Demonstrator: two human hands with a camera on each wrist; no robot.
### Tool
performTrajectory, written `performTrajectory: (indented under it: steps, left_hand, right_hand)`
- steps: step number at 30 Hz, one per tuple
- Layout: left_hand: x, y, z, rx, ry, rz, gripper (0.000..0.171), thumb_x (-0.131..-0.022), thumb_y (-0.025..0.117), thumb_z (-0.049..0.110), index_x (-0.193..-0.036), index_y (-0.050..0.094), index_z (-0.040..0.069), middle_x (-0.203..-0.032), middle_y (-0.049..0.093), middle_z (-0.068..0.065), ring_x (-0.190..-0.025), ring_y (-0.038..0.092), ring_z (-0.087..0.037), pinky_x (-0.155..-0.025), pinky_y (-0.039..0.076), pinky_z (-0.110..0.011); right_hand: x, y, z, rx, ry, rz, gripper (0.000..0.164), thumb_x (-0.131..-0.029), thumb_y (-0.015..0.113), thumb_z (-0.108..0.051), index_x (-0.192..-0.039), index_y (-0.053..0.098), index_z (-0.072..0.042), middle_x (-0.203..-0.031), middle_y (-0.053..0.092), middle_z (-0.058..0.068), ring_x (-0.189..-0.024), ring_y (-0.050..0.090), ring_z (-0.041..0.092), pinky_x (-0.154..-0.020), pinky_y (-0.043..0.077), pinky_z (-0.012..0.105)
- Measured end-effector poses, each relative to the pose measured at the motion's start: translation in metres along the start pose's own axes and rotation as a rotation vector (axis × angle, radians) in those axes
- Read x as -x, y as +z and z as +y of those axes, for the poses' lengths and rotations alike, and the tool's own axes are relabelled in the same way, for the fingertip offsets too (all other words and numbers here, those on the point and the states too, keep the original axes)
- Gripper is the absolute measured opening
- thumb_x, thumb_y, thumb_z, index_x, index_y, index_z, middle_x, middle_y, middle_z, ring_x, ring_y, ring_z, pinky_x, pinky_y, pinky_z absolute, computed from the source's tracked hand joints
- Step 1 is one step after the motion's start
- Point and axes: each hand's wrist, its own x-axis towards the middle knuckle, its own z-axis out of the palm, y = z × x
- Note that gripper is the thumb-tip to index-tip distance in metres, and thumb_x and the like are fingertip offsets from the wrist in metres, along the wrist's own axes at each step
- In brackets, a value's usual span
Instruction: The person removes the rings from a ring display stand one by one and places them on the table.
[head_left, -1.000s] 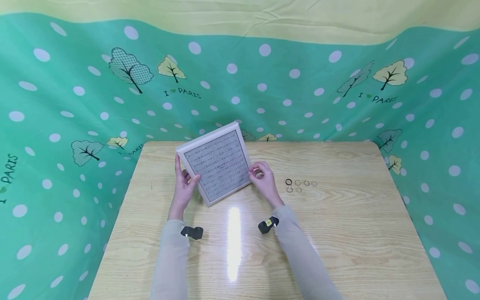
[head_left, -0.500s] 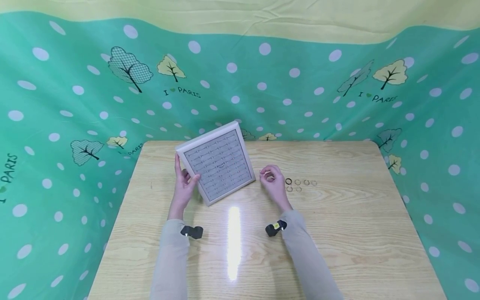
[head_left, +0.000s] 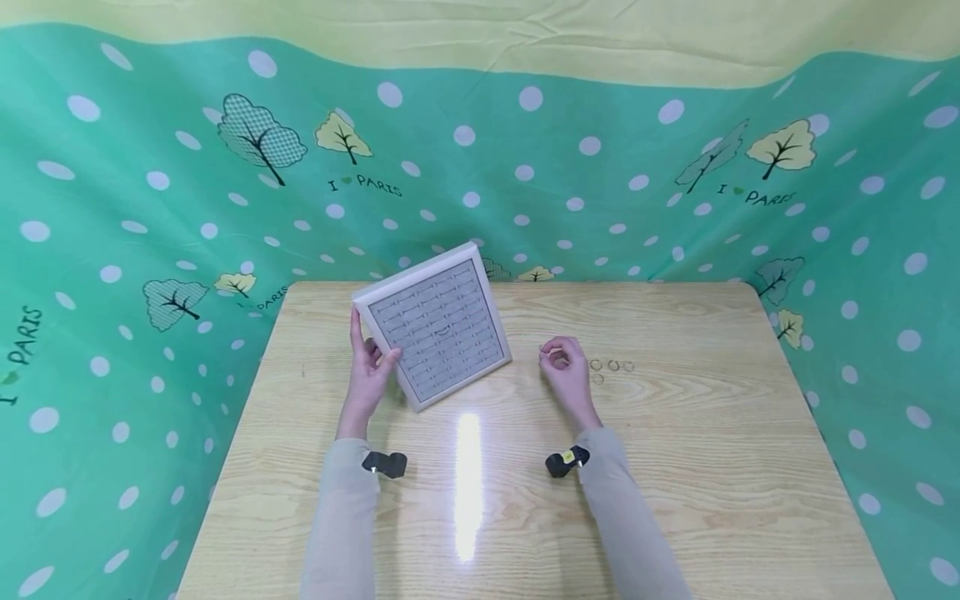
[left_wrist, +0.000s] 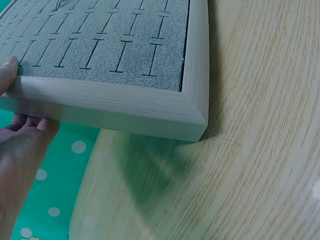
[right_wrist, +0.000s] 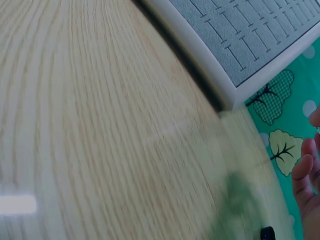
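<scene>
A shallow square ring display tray [head_left: 497,321] with a pale wooden frame and grey slotted padding stands tilted. My left hand [head_left: 367,383] grips its left side, thumb on the front of the frame and fingers behind, as the left wrist view shows by the thumb [left_wrist: 7,75]. A small silver ring [head_left: 444,331] sits in the middle of the padding. Right of the tray, above the table, my right hand [head_left: 567,379] holds thumb and forefinger together. In the right wrist view a tiny glint [right_wrist: 318,130] shows between them, apparently a ring, mostly out of frame.
Several thin rings [head_left: 614,366] lie on the wooden table [head_left: 712,433] just right of my right hand, which hides others. A black thing [right_wrist: 268,233] shows at the bottom of the right wrist view. Behind the table hangs a green dotted cloth [head_left: 570,175].
My right hand has moved right, away from the tray's right edge, to beside the rings, and now covers the nearest ones. My left hand and the tray stay in place.
</scene>
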Motion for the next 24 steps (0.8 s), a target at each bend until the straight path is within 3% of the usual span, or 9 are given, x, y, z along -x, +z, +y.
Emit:
performTrajectory:
  steps: [9, 17, 24]
  left_hand:
    - [0.001, 0.001, 0.001, -0.005, 0.014, -0.005, 0.097, -0.095, 0.054, -0.005, -0.153, -0.01, 0.04, -0.133, 0.046, -0.023, -0.113, 0.053, -0.021, -0.096, 0.05, -0.03]
    - [0.0, 0.0, -0.002, -0.005, 0.008, -0.01, 0.097, -0.095, 0.054, -0.003, -0.152, -0.01, 0.041, -0.135, 0.045, -0.022, -0.114, 0.053, -0.022, -0.097, 0.049, -0.031]
    - [0.001, 0.0, -0.001, -0.01, 0.004, -0.01, 0.096, -0.095, 0.054, -0.002, -0.152, -0.01, 0.042, -0.136, 0.044, -0.023, -0.117, 0.051, -0.025, -0.098, 0.049, -0.032]
  right_hand:
    - [0.003, -0.017, 0.014, -0.006, 0.029, 0.05, 0.01, -0.082, 0.063, 0.012, -0.091, 0.061, 0.011, -0.102, 0.053, 0.018, -0.08, 0.052, 0.027, -0.067, 0.048, 0.016]
    - [0.002, -0.033, 0.058, 0.01, 0.044, 0.107, 0.009, -0.083, 0.065, 0.006, -0.092, 0.064, 0.003, -0.102, 0.054, 0.01, -0.083, 0.053, 0.02, -0.069, 0.048, 0.015]
    - [0.01, -0.049, 0.07, -0.004, 0.093, 0.156, 0.014, -0.081, 0.066, 0.006, -0.095, 0.064, 0.005, -0.103, 0.054, 0.011, -0.088, 0.053, 0.019, -0.076, 0.051, 0.017]
